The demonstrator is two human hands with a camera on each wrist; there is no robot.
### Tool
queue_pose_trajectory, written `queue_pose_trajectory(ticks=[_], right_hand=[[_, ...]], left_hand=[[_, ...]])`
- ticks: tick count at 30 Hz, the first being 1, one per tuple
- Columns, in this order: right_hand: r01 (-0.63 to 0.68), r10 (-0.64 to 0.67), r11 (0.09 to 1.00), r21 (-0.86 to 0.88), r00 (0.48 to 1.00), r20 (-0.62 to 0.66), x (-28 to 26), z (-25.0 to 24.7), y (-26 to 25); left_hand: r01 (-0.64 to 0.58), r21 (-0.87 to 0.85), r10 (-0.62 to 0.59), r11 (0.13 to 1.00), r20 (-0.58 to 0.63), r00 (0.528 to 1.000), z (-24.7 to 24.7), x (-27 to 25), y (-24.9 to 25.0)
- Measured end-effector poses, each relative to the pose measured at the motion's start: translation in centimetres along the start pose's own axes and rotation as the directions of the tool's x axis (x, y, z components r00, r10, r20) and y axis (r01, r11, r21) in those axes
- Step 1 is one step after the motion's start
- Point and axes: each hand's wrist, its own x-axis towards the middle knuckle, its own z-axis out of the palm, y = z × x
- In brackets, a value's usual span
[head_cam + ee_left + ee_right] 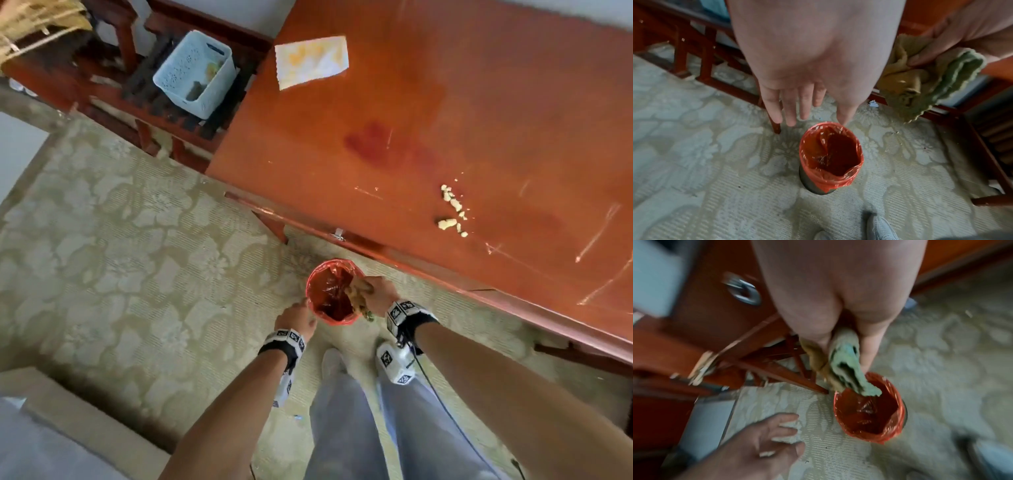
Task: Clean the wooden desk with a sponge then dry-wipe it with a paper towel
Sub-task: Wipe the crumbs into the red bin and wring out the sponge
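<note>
Here the right hand (pixel 378 294) grips a sponge (pixel 846 369), half-hidden; left hand (pixel 807 78) splayed.

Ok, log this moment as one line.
right hand: grips sponge over bin | left hand: open | desk: crumbs remain

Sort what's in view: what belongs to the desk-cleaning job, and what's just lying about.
Belongs to the job:
wooden desk, stained, with crumbs
sponge, gripped by the right hand over the red-lined bin
paper towel on the desk
left hand, open beside the bin

Lying about:
pale blue basket
dark wooden bench
patterned carpet
</note>
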Motion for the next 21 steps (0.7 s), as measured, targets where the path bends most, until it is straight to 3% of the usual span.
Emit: queue_pose_trajectory(ticks=[3, 8, 11, 14, 16, 19, 21], right_hand=[[0.012, -0.013, 0.998, -0.059, 1.000, -0.011, 6.8, 3.8, 3.4], [0.132, -0.130, 0.990, 0.056, 0.991, -0.036, 15.2, 7.8, 6.3], [0.236, -0.240, 0.957, -0.169, 0.971, 0.000, 19.1, 9.4, 8.2], [0.267, -0.266, 0.940, -0.214, 0.963, 0.037, 21.9, 10.5, 10.0], [0.252, -0.249, 0.954, -0.164, 0.968, 0.041, 23.5, 11.2, 11.1], [0.323, -0.324, 0.938, -0.126, 0.946, 0.013, 24.4, 11.3, 12.0], [0.346, -0.338, 0.924, -0.161, 0.938, 0.075, 24.4, 11.1, 11.9]], left_hand=[[0.025, -0.102, -0.028, 0.994, -0.028, 0.999, 5.1, 4.8, -1.3], [0.045, -0.266, -0.069, 0.963, -0.079, 0.994, 12.6, 12.6, -2.7], [0.063, -0.370, -0.102, 0.927, -0.086, 0.991, 15.8, 16.6, -3.3], [0.056, -0.439, -0.120, 0.897, -0.118, 0.986, 17.4, 19.5, -3.4], [0.076, -0.473, -0.152, 0.878, -0.125, 0.981, 17.9, 20.9, -3.5], [0.115, -0.534, -0.210, 0.837, -0.120, 0.970, 18.4, 22.3, -3.9], [0.142, -0.578, -0.244, 0.804, -0.102, 0.964, 18.6, 22.7, -4.4]])
